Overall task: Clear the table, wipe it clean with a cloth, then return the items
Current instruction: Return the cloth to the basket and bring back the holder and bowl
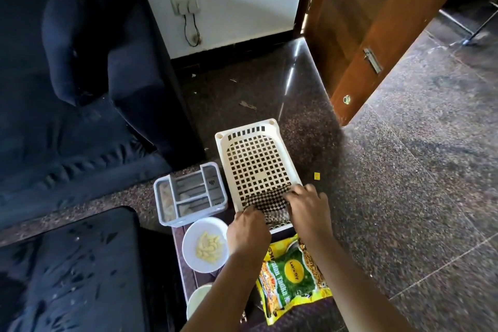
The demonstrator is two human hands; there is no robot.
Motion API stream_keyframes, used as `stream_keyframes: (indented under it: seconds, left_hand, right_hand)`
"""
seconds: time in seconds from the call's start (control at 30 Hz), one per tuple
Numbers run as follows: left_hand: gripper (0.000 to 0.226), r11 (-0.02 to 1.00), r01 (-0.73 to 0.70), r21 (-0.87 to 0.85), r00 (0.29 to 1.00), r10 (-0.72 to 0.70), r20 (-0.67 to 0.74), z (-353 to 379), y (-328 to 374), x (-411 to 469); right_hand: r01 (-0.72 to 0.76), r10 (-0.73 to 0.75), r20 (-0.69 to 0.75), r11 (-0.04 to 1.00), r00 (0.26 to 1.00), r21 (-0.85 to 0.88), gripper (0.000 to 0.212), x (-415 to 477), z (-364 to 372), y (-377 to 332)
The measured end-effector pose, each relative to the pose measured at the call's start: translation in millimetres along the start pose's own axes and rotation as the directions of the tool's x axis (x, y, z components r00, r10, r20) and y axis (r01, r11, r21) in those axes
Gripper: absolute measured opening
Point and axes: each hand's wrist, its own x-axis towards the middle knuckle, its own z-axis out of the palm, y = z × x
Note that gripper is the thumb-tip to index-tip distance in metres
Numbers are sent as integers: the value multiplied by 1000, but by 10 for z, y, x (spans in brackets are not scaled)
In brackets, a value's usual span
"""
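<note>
A dark checkered cloth (265, 203) lies in the near end of a cream perforated basket (222, 153), which sits at the far end of the small dark brown table (180, 256). My left hand (248, 228) grips the cloth's near left edge with curled fingers. My right hand (307, 206) holds its right side, fingers curled over the top edge. A white bowl (190, 237) with pale yellow pieces stands left of my left wrist. A yellow and green snack packet (292, 280) lies under my right forearm.
A grey divided organiser (188, 194) stands left of the basket. Another white bowl (198, 302) shows at the table's near edge. Dark sofas (80, 89) fill the left side. An open wooden door (377, 35) and speckled stone floor (404, 197) lie to the right.
</note>
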Motion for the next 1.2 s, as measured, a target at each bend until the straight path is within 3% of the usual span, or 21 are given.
stream_keyframes:
  seconds: [0.07,0.17,0.27,0.37,0.43,0.53,0.63,0.7,0.8,0.97,1.2]
  left_hand:
    - [23,999,-28,37,999,26,29,-13,-23,-53]
    - [23,994,-100,-34,993,98,-61,-90,-126,-175]
    - [31,957,-166,-239,945,86,-315,-256,-432,-320]
    - [58,942,-281,-185,814,132,-565,-509,-904,-317]
    - [89,966,-252,-64,841,185,-508,-696,-1247,-195]
    - [135,986,-140,88,969,154,-192,-927,-1612,63]
    - [148,969,-138,204,990,138,17,-1034,-1795,272]
    - [145,975,-146,167,988,135,76,-1051,-1861,329]
    - [136,980,-166,108,986,162,44,-1006,-1891,338]
    - [115,980,-200,8,971,200,-133,-903,-1887,295]
    - [114,971,-143,-194,961,89,-262,-1030,-2158,-23]
  right_hand:
    - [-85,85,-8,996,996,-28,25,-65,-2,1]
    - [-127,132,-72,989,989,78,27,-97,-95,-74]
    - [-4,33,-118,972,992,236,29,-110,-215,-280]
    - [143,-127,-67,921,990,363,24,-175,-314,-543]
    - [185,-214,18,884,977,430,25,-196,-308,-715]
    - [202,-287,144,881,947,428,32,-165,-209,-952]
    - [222,-308,238,917,921,331,32,-148,-98,-1100]
    - [218,-295,268,934,917,282,29,-156,-58,-1150]
    - [224,-282,268,947,921,229,27,-147,-42,-1198]
    - [242,-299,267,944,916,226,29,-102,-21,-1247]
    - [136,-216,262,946,941,293,30,-94,-168,-1328]
